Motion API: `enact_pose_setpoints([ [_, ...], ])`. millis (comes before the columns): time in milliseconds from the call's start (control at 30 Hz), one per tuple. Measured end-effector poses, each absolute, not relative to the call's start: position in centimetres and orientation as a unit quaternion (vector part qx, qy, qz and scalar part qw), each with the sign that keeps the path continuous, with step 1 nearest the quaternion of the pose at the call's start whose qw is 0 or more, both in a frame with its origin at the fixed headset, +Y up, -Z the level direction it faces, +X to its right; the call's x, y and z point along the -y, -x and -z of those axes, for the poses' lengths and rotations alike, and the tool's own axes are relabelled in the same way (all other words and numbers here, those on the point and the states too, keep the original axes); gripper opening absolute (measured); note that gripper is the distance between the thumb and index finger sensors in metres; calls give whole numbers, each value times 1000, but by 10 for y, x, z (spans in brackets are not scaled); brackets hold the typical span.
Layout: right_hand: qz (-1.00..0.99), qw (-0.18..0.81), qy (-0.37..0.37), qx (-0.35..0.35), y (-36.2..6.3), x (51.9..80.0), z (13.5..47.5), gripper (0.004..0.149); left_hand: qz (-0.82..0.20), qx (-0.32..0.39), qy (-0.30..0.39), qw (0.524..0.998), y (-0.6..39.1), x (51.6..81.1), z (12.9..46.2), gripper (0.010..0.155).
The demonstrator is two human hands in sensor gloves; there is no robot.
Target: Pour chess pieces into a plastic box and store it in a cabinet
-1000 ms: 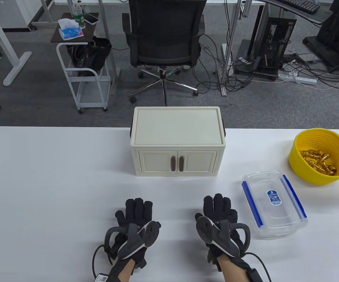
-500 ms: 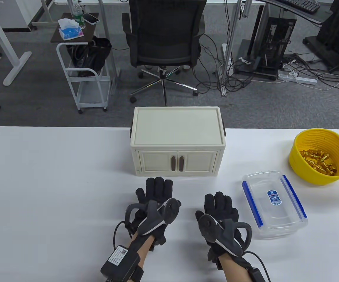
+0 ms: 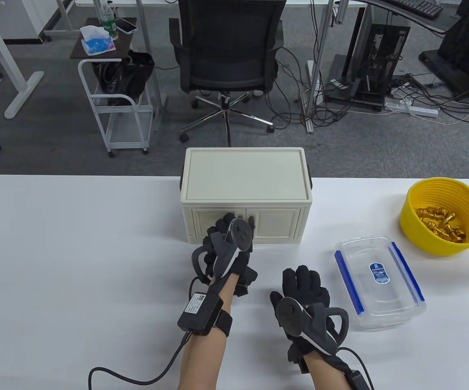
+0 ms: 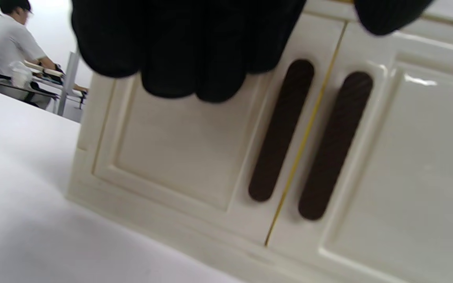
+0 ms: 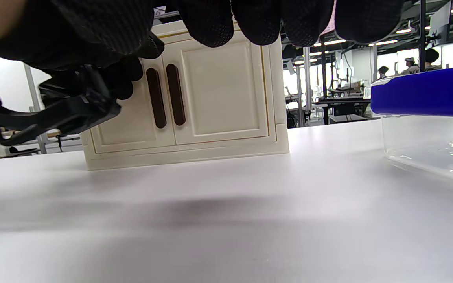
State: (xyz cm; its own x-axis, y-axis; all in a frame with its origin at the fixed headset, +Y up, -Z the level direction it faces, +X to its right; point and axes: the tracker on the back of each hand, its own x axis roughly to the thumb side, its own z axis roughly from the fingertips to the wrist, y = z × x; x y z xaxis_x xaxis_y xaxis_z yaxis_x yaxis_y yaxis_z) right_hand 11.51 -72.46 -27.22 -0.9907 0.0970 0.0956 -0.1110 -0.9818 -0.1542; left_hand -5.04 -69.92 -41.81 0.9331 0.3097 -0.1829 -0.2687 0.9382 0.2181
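I find the cream cabinet point(image 3: 245, 195) at the far middle of the white table point(image 3: 76, 252), both doors closed. My left hand point(image 3: 227, 254) is up at its front, level with the two dark handles point(image 4: 281, 129); the tracker hides the fingertips from above, and the left wrist view cuts the fingers point(image 4: 179, 51) off at the top edge, so I cannot tell whether they touch the door or how they are set. My right hand point(image 3: 305, 302) lies flat on the table nearer me, fingers spread, grasping nothing. The clear plastic box point(image 3: 379, 282) with blue clips sits just right of it, lid off. Far right, the yellow bowl point(image 3: 445, 221) holds gold chess pieces point(image 3: 441, 227), too small to tell apart.
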Motion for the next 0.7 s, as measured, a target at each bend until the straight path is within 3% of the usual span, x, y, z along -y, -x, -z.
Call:
enact_pose_setpoints([
  [333,-994,55,-47,81,-114,725,272,67,-156,-199,-127,959,45,696,433,53],
  [700,-994,55,-48,80,-114,725,271,67,-178,-202,-108,957,51,696,432,45],
])
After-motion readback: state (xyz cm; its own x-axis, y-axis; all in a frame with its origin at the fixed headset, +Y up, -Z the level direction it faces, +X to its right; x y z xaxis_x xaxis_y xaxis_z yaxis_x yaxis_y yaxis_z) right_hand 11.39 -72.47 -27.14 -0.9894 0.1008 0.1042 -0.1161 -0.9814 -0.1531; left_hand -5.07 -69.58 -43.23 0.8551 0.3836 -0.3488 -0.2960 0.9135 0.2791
